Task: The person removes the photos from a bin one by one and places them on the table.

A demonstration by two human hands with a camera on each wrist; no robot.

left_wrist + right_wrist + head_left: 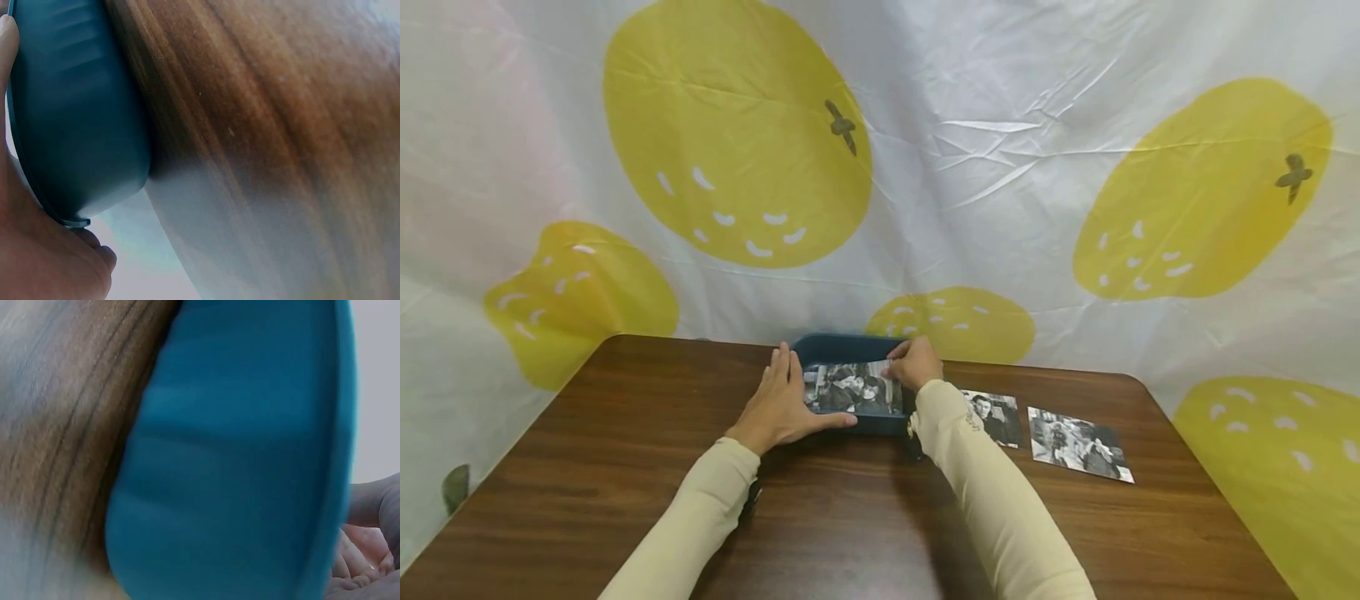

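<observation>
A dark blue plastic bin (pixel 835 342) sits near the table's back edge. My left hand (pixel 781 406) rests at its left end, fingers straight and thumb stretched along the front rim. In the left wrist view that hand (pixel 50 262) lies against the bin's rim (pixel 31 194). My right hand (pixel 916 364) pinches the right edge of a black-and-white photo (pixel 857 390) over the bin. Another picture shows beside that photo's left edge, partly covered. The right wrist view is filled by the bin's wall (pixel 219 456), with part of the right hand (pixel 369 556) beyond the rim.
Two more black-and-white photos lie to the right of the bin: a nearer one (pixel 996 417) partly behind my right sleeve, and another (pixel 1078 443) further right. Behind the brown wooden table (pixel 647 417) hangs a white curtain with yellow fruit prints (pixel 737 142).
</observation>
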